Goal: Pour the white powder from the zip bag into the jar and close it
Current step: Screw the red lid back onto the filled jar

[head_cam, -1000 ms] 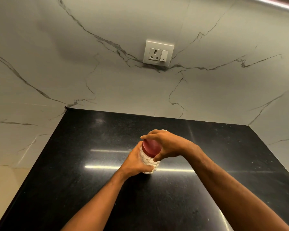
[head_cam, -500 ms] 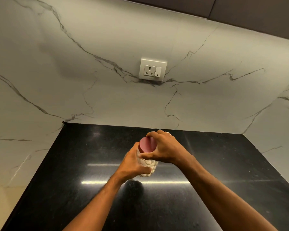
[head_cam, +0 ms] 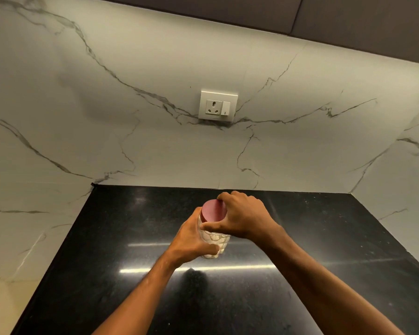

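Two veined marble walls [head_cam: 155,146] enclose a polished black countertop [head_cam: 102,274]; a white socket plate [head_cam: 218,106] sits on the rear wall. The faceted clear jar [head_cam: 215,243], white inside, is near mid-counter, long axis tilted, lid toward the camera. The left hand [head_cam: 191,240] is clamped around its body; the right hand [head_cam: 244,218] is clamped on the round red lid [head_cam: 213,211].
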`<act>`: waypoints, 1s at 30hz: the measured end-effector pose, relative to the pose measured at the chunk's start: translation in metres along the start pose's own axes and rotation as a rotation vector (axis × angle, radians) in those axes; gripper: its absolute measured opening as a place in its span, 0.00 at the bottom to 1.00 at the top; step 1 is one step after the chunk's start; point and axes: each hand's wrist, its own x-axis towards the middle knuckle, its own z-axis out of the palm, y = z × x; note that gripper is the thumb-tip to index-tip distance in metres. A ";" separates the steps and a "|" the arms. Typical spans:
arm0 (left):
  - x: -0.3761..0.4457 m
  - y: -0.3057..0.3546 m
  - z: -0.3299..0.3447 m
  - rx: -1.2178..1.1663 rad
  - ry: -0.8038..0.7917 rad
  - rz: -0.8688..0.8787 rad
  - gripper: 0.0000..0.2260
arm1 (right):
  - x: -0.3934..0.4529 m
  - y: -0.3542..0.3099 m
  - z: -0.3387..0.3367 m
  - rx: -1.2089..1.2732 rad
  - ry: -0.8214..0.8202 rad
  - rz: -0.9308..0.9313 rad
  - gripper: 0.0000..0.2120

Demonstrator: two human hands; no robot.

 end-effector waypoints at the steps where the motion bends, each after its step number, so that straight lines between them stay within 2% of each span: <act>1: -0.001 0.000 0.001 0.007 0.003 -0.003 0.38 | -0.002 -0.002 0.002 -0.063 0.036 0.025 0.43; 3: -0.003 -0.001 0.001 0.024 -0.011 -0.003 0.38 | -0.004 -0.003 0.005 -0.094 0.022 0.019 0.46; 6: -0.006 -0.002 -0.002 0.017 -0.026 0.003 0.39 | -0.005 0.004 -0.003 0.144 -0.179 -0.048 0.48; 8: -0.006 -0.001 -0.004 0.002 -0.027 0.008 0.41 | -0.005 0.006 -0.010 0.250 -0.246 -0.120 0.47; 11: -0.007 0.002 -0.005 -0.005 -0.026 0.019 0.42 | -0.007 0.005 -0.010 0.272 -0.185 -0.161 0.44; 16: -0.009 0.005 -0.003 -0.045 -0.007 0.014 0.38 | -0.011 0.002 -0.005 0.229 -0.025 -0.078 0.44; 19: -0.013 0.005 -0.003 -0.083 0.007 -0.010 0.38 | -0.012 0.001 0.003 0.228 0.007 -0.077 0.45; 21: -0.015 0.006 -0.005 -0.124 0.002 -0.023 0.39 | -0.012 0.005 0.006 0.407 -0.047 -0.112 0.46; 25: -0.017 0.008 -0.015 -0.168 -0.076 -0.010 0.39 | -0.019 0.016 0.015 1.000 -0.184 -0.163 0.41; 27: -0.018 0.009 -0.018 -0.174 -0.114 -0.011 0.39 | -0.024 0.018 0.022 1.143 -0.157 -0.150 0.40; 30: -0.020 0.009 -0.021 -0.174 -0.119 -0.018 0.39 | -0.025 0.015 0.032 1.220 -0.094 -0.110 0.40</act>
